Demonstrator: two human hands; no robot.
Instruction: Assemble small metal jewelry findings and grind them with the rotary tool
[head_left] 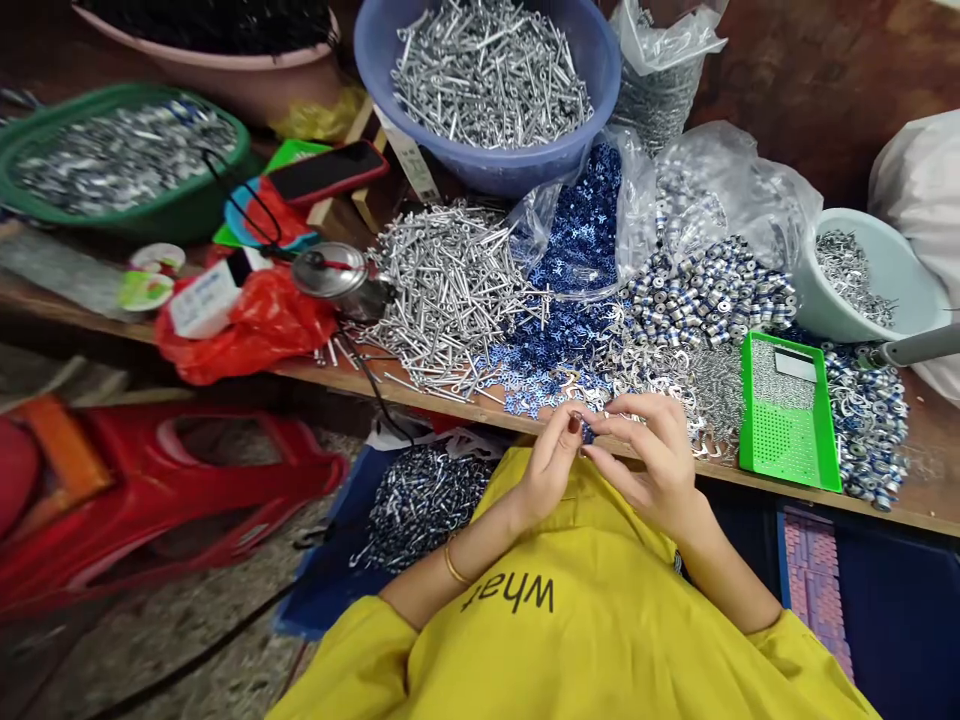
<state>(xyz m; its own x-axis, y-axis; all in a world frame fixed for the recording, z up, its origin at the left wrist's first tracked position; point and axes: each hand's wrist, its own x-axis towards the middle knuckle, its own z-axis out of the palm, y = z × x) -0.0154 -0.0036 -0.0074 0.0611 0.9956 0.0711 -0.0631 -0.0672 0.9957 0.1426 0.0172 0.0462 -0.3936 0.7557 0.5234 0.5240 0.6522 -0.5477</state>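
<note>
Just over the table's front edge, my left hand (pixel 551 465) is closed in a pinch, thumb against fingers. At its fingertips is a small blue part (pixel 587 433), mostly covered, so its exact kind cannot be made out. My right hand (pixel 656 460) meets it from the other side, thumb and index finger closing on the same part, other fingers curved above. Beyond the hands lie a pile of blue star-shaped metal pieces (pixel 551 345), silvery C-shaped clips (pixel 652 370) and silver pins with looped ends (pixel 442 290).
Blue-and-silver cylinders (pixel 705 295) heap beside a green tray (pixel 829 440) of tiny parts. Behind stand a purple basin (pixel 487 165) of pins and a pale bucket (pixel 919 290). A steel pot (pixel 330 270) and red bag (pixel 277 330) sit left. Below is a red stool (pixel 247 500).
</note>
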